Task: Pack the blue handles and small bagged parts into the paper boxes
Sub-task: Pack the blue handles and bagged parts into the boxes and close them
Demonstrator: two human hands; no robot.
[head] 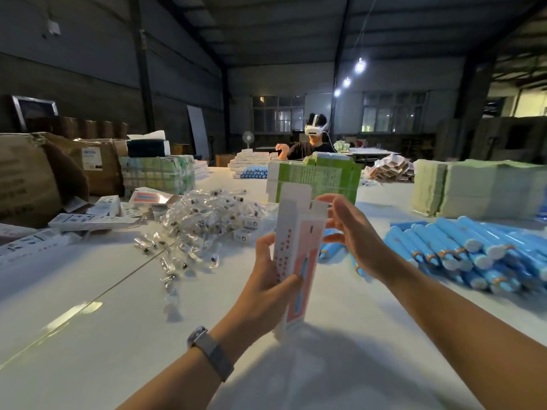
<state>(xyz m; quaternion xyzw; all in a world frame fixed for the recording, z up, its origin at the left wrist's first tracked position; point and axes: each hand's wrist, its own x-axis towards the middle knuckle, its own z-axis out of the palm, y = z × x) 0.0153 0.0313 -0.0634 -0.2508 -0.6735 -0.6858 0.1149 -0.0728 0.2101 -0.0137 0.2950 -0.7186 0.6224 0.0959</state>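
I hold a long white and pink paper box upright over the white table, its top flaps standing open. My left hand grips the box's lower half, thumb on its front. My right hand is at the box's upper right edge with relaxed, slightly bent fingers touching near the flaps. A heap of small clear bagged parts lies to the left of the box. Blue handles are piled on the right, and a few more lie just behind my right hand.
A stack of green flat box blanks stands behind the held box. Pale stacks sit far right. Cardboard cartons and finished white boxes crowd the left. Another person with a headset works at the far end.
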